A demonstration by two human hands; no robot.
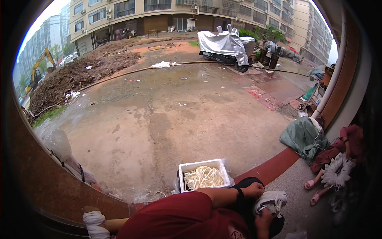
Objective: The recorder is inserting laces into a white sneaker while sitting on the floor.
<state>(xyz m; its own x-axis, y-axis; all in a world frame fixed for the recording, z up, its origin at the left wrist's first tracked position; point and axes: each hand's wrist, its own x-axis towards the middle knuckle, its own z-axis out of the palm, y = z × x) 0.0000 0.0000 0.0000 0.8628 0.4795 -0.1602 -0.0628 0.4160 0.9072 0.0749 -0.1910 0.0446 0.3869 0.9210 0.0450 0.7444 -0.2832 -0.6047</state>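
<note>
A white-and-grey sneaker (274, 199) with loose laces sits over my dark-trousered leg, at the lower right. My right hand (264, 223) is closed on its near side, with part of the fingers hidden by the shoe. Just beyond the shoe, my left hand (254, 190), below a black wristband (240, 194), has its fingers curled in a pinch; whatever it holds is too small to make out. Left of my knee stands a white foam box (181, 175) with a tangled heap of cream-white shoelaces (205, 177) in it.
At right a seated person in maroon (352, 137) has a bunch of white laces (338, 171) by the legs, beside a green sack (303, 137). A covered scooter (225, 46) stands farther out. A white-wrapped limb (95, 225) shows at lower left.
</note>
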